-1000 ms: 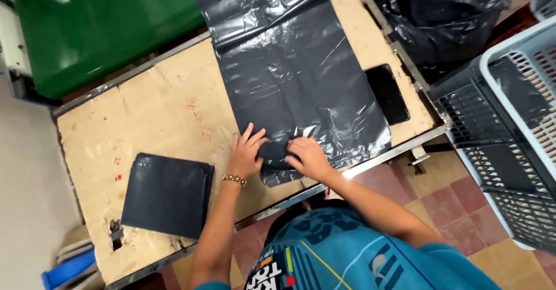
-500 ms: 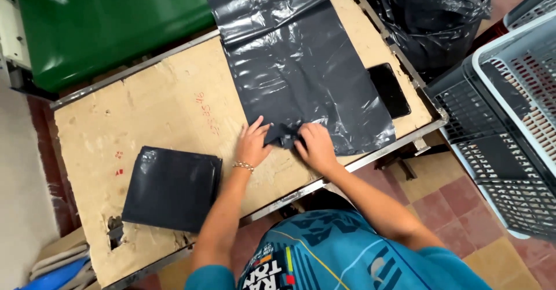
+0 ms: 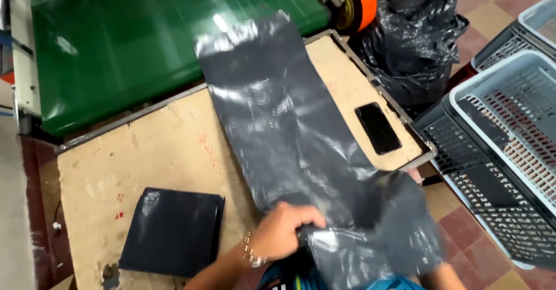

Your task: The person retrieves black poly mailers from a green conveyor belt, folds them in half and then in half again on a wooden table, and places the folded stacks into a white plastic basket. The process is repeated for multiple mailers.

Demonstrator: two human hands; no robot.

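Note:
A long dark grey plastic bag (image 3: 278,122) lies stretched from the green conveyor (image 3: 145,41) down across the worn wooden table (image 3: 156,157). My left hand (image 3: 284,229) is closed on the bag's near end at the table's front edge; a bracelet is on that wrist. The near end of the bag is lifted and bunched to the right, blurred. It covers my right hand, and only the forearm (image 3: 441,275) shows below it. A flat folded stack of dark bags (image 3: 174,232) rests on the table to the left of my left hand.
A black phone (image 3: 378,129) lies near the table's right edge. Grey slotted crates (image 3: 509,128) stand on the tiled floor to the right. A stuffed black sack (image 3: 417,35) and an orange roll (image 3: 358,3) sit at the back right.
The view has shifted down and closer. The bag's near end, pressed flat under both hands before, is now lifted and pulled toward me and to the right, hiding my right hand.

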